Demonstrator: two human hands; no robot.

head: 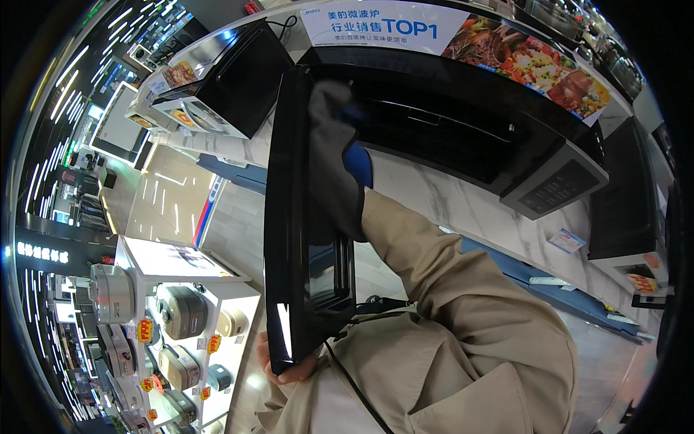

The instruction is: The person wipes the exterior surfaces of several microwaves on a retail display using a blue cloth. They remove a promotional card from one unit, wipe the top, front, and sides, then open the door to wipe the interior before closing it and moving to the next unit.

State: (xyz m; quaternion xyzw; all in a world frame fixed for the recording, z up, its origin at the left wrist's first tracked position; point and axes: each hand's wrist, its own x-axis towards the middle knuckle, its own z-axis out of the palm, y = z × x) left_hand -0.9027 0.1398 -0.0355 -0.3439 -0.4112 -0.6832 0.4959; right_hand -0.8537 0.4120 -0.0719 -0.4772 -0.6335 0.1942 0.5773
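A black microwave oven [434, 130] stands on the counter with its door [287, 206] swung open towards me. My left hand [287, 369] holds the door's near end, its fingers around the edge. My right arm reaches across to the door's inner face. A grey cloth or mitt [333, 163] with a blue part [359, 165] covers my right hand and lies against that face; its far end is blurred. The fingers inside are hidden, so their grip cannot be told. The oven's keypad panel [558, 187] is on the right.
A second microwave oven [227, 81] stands left of the open door, and another dark one [623, 190] on the right. A price card [566, 240] lies on the marble-look counter [406, 173]. Rice cookers fill a lit display shelf [230, 290] at lower left. A printed banner [379, 27] runs behind.
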